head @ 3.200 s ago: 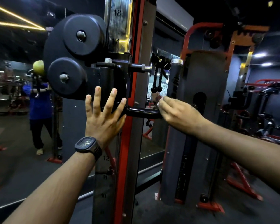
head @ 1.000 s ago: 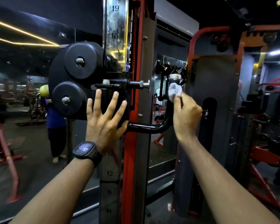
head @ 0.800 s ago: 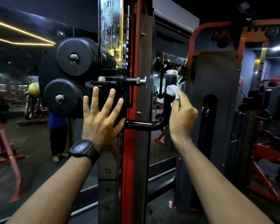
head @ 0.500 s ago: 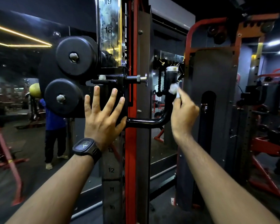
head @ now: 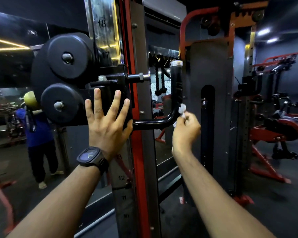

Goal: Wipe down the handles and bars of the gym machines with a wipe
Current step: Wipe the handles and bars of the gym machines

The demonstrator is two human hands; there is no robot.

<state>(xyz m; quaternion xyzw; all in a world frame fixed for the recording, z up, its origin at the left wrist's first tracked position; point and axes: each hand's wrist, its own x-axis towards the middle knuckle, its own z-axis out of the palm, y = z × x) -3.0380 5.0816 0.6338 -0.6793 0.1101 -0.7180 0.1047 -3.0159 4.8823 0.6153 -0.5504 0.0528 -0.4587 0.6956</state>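
Observation:
A black L-shaped handle [head: 175, 93] sticks out from the pulley carriage [head: 108, 83] on the red and grey upright, then bends upward to a silver cap. My right hand [head: 185, 129] pinches a small crumpled white wipe [head: 181, 109] against the bend at the handle's lower right. My left hand [head: 107, 121], with a black watch on the wrist, lies flat with spread fingers on the black carriage plate beside the two round black pulley covers.
The numbered upright [head: 138, 152] stands straight ahead. A tall grey weight-stack cover [head: 212, 100] with a red frame is right behind the handle. A mirror at left shows a person in blue [head: 38, 134]. Red machines [head: 275, 127] fill the right side. Black rope grips [head: 159, 79] hang behind.
My right hand has slid the wipe down the upright part of the handle from near the silver cap to the bend. My left hand stays flat on the carriage.

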